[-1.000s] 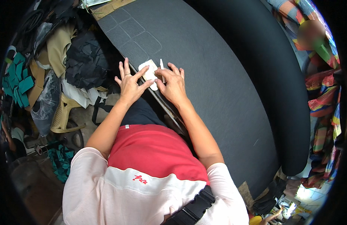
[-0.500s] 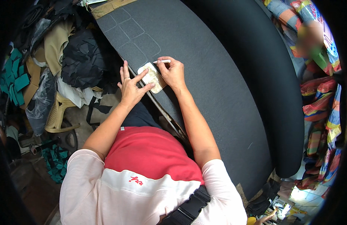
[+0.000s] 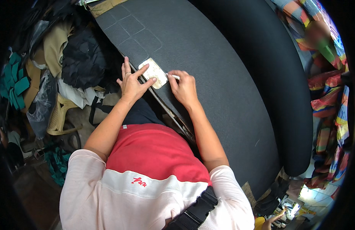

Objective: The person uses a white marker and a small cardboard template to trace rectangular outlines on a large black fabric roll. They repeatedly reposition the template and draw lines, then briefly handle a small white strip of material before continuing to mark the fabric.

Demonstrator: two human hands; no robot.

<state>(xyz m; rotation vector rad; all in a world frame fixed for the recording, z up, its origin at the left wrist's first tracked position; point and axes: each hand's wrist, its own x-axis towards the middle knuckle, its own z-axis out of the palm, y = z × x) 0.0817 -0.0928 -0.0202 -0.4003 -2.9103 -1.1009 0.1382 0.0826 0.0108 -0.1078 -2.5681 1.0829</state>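
Observation:
A pale, speckled rounded-rectangle template (image 3: 156,76) lies flat on dark grey sheet material (image 3: 223,99). My left hand (image 3: 133,85) rests at its left side, fingers spread, with the thumb and index fingertips pressing on the template. My right hand (image 3: 185,89) is closed in a pinch round a white marking pen (image 3: 174,76), whose tip is at the template's right edge. Several pale rounded outlines (image 3: 133,27) are drawn on the grey sheet just beyond the template.
A long black padded roll (image 3: 273,96) runs along the sheet's far right side. To the left are a beige plastic chair (image 3: 60,113), black fabric scraps (image 3: 83,61) and teal cut pieces (image 3: 16,84). Colourful plaid bags (image 3: 327,99) line the right. Another person's hand (image 3: 278,217) shows at lower right.
My right hand has moved the pen from the template's far corner down along its right edge. My left hand stays pressed on the template. The view has shifted slightly.

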